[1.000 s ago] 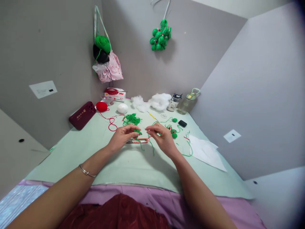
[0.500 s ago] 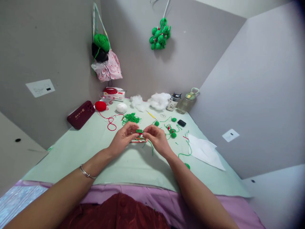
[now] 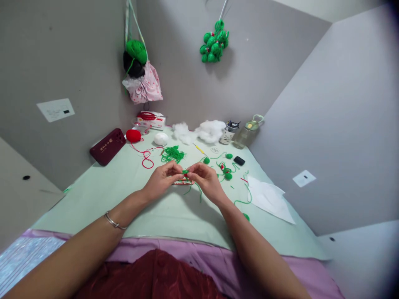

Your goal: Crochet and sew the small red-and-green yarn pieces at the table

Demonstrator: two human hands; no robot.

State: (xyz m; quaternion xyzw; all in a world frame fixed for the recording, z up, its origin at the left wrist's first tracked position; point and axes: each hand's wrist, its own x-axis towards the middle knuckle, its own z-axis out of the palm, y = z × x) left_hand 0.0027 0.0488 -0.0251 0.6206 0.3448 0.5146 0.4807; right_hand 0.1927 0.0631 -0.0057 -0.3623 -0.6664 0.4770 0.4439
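Between my hands is a small green and red crochet piece (image 3: pixel 185 172), with loose green yarn tails hanging below it. My left hand (image 3: pixel 162 178) pinches its left side between thumb and fingers. From the other side my right hand (image 3: pixel 205 179) pinches it too, and the fingers hide much of it. Under my fingertips, a thin orange-red object (image 3: pixel 182 182) lies on the table, partly covered. Just beyond is a heap of cut green yarn (image 3: pixel 173 154). Small green crochet balls (image 3: pixel 228 176) with yarn tails lie right of my right hand.
Along the back stand a red yarn ball (image 3: pixel 134 136), a white ball (image 3: pixel 161 139), fluffy white stuffing (image 3: pixel 210 131), a pen cup (image 3: pixel 227 135) and a bottle (image 3: pixel 246 135). A yellow-handled crochet hook (image 3: pixel 199 149), black case (image 3: pixel 239 160), white paper (image 3: pixel 269 199) and dark red phone (image 3: pixel 108 147) also lie there.
My fingertips have drawn closer together around the crochet piece, and less of its green part shows. The whole view has shifted slightly; the things on the table stay in place.
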